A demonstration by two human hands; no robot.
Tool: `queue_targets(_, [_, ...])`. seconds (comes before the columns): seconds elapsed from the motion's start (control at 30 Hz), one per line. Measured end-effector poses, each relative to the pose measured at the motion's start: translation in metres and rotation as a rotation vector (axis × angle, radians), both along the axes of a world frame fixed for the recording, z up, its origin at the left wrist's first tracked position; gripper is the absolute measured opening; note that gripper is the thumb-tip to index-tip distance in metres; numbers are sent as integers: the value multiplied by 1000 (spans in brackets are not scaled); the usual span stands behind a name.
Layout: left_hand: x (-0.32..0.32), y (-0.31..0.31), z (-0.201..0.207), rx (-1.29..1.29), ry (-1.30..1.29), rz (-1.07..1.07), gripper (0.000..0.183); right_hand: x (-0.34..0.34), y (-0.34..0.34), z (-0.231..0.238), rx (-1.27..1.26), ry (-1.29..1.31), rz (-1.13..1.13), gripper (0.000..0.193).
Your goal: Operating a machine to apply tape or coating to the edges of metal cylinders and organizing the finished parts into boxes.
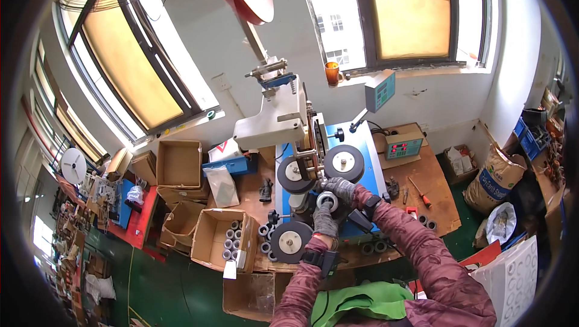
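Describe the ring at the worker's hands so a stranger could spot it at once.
Find the blue machine base on the wooden workbench. Among its dark wheels, the grey-gloved left hand and right hand meet at a pale metal ring. Unlike the rings in the cardboard box, it touches the left hand.

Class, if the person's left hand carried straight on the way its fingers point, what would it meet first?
Probably the pale ring by the fingertips of the left hand; they may already touch, as depth is unclear.
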State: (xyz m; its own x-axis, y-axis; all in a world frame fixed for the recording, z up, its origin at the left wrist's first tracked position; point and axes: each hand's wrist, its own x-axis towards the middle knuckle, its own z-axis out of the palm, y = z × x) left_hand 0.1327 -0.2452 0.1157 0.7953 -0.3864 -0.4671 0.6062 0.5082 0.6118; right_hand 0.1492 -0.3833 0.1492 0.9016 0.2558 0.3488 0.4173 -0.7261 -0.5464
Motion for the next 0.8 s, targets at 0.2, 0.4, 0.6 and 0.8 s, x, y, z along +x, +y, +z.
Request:
queue_targets(0.2, [-61,2,-81,-39,-143,-43,34,-33,13,-33,485,637,-69,24])
queue_targets(0.4, [-200,62,-154,25,505,-352,31,-183,42,-157,213,1048,-298,28])
queue_targets(0.6, [-184,173,-258,589,-383,-1158,24,-311,74,-319,-139,1235,-572,19])
queue_targets(0.8, [-26,226,-301,1068,-621,-692,26,-350,93,-249,1280,982,-1611,25])
